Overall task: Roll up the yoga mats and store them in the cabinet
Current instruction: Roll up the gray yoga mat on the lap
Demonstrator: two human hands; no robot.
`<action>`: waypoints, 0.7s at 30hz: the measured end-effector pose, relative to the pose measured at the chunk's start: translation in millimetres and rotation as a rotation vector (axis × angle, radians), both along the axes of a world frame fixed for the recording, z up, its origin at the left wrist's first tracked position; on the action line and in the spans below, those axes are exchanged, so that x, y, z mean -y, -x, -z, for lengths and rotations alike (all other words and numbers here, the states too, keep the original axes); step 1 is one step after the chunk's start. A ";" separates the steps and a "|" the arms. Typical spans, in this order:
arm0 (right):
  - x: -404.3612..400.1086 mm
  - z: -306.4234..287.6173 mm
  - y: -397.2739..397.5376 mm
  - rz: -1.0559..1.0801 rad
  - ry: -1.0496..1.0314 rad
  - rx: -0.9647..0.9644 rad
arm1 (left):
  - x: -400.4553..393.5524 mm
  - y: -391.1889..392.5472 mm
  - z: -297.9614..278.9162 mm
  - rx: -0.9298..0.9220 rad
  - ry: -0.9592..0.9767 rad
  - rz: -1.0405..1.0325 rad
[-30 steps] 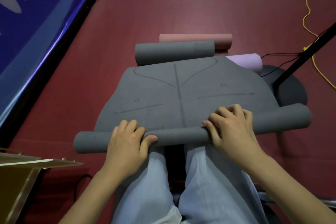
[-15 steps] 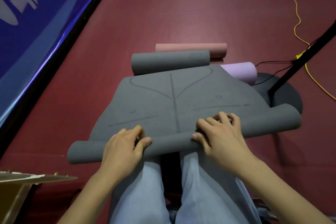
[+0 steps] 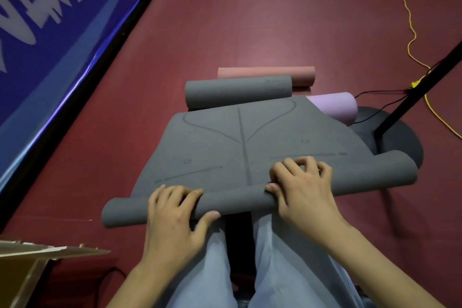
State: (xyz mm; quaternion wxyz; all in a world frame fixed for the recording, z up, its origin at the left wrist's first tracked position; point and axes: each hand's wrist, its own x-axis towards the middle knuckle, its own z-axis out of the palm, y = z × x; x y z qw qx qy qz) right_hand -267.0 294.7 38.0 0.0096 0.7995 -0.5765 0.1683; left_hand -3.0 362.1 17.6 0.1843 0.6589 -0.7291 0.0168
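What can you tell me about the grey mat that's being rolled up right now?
The grey mat looks like matte foam and lies on the red floor, printed with a centre line, curved lines and small circles. Its near end is wound into a roll across the person's knees. The left hand and the right hand both grip that roll. Its far end reaches a rolled grey mat and covers part of a lilac roll.

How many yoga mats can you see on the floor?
4. A grey mat, half rolled, under both hands. A rolled grey mat just beyond it. A rolled pink mat behind that. A rolled purple mat at the right, partly covered. More could be hidden.
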 end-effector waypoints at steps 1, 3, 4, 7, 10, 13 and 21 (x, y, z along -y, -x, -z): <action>-1.6 -2.0 -0.3 0.003 0.001 0.002 | 0.9 -0.9 2.1 -0.012 -0.003 0.005; -4.5 -6.1 1.8 0.001 -0.004 -0.016 | 1.3 0.1 5.0 -0.018 -0.018 0.020; -5.6 -8.3 3.7 -0.003 -0.015 -0.023 | 2.6 0.7 5.4 -0.018 -0.027 0.024; -7.9 -10.3 10.2 -0.022 -0.068 -0.044 | 15.0 -1.9 5.2 -0.020 -0.095 0.016; -2.2 -6.5 12.2 -0.017 -0.108 -0.047 | 36.3 -9.7 0.1 -0.043 -0.194 0.048; 10.8 -3.0 6.8 -0.006 -0.136 -0.065 | 52.4 -15.6 -8.5 -0.137 -0.295 0.071; 38.5 -9.7 -2.9 -0.082 -0.294 -0.112 | 71.5 -19.1 -14.7 -0.106 -0.396 0.052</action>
